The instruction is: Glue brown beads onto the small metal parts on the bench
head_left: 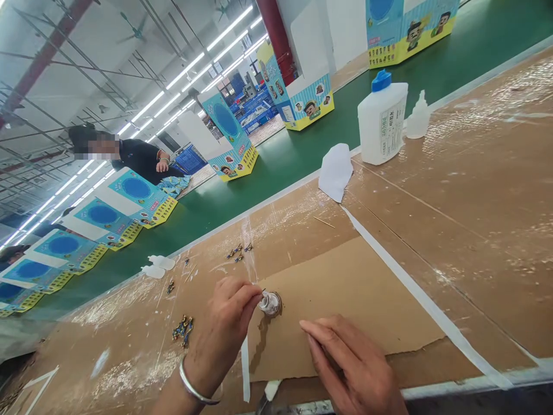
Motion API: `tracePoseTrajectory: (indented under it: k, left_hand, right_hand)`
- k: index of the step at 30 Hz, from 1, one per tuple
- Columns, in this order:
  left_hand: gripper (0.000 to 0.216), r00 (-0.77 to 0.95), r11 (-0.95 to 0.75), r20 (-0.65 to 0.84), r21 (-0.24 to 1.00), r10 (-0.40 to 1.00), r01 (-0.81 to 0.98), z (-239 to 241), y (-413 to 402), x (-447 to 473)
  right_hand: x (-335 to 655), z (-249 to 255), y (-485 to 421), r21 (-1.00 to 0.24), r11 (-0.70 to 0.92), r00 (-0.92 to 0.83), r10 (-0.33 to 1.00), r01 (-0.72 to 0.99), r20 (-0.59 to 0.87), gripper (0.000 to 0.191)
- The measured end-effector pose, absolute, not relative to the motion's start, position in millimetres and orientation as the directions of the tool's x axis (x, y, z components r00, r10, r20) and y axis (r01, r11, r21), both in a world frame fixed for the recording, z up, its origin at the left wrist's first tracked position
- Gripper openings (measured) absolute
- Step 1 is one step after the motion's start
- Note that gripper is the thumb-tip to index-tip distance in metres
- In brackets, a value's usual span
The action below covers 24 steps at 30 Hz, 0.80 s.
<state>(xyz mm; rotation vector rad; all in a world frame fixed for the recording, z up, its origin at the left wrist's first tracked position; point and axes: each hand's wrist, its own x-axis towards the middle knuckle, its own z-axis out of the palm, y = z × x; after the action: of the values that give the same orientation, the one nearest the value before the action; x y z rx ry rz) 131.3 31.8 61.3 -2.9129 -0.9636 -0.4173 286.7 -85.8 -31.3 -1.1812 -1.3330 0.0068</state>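
A thin stick [262, 291] is pinched in the grip of the left hand [224, 328], its long axis running left to right and its tip pointing right into a small glue pot [271, 303] on the desk [453, 190]. The right hand [349, 363] lies flat and holds nothing. The pot (apparently unsteadied) could be tipped by a hard dip, and glue could be dripped onto the cardboard sheet [358, 294].

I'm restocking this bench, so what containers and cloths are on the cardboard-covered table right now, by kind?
Large white bottle with blue cap: 1
Small clear dropper bottle: 1
Small glue pot at the left hand fingers: 1
White cloth: 1
Total: 4
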Motion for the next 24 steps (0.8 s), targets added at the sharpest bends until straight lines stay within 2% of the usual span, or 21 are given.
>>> tracePoseTrajectory:
  k: [9, 17, 21, 24]
  left_hand:
    - [0.014, 0.796, -0.822, 0.269, -0.029, 0.542, 0.569, 61, 34, 132]
    - [0.016, 0.811, -0.832, 0.243, -0.029, 0.531, 0.554, 62, 35, 136]
    - [0.016, 0.783, -0.814, 0.256, 0.026, 0.567, 0.58, 72, 29, 135]
    - [0.012, 0.689, -0.734, 0.264, 0.145, 0.675, 0.664, 82, 19, 120]
  right_hand:
    - [286, -30, -85, -0.655, 0.473, 0.341, 0.59, 0.589, 0.732, 0.026]
    - [287, -30, -85, -0.656, 0.461, 0.336, 0.599, 0.598, 0.727, 0.025]
    - [288, -31, -85, -0.651, 0.448, 0.345, 0.589, 0.613, 0.731, 0.025]
    - [290, -30, -88, -0.649, 0.427, 0.348, 0.592, 0.63, 0.727, 0.022]
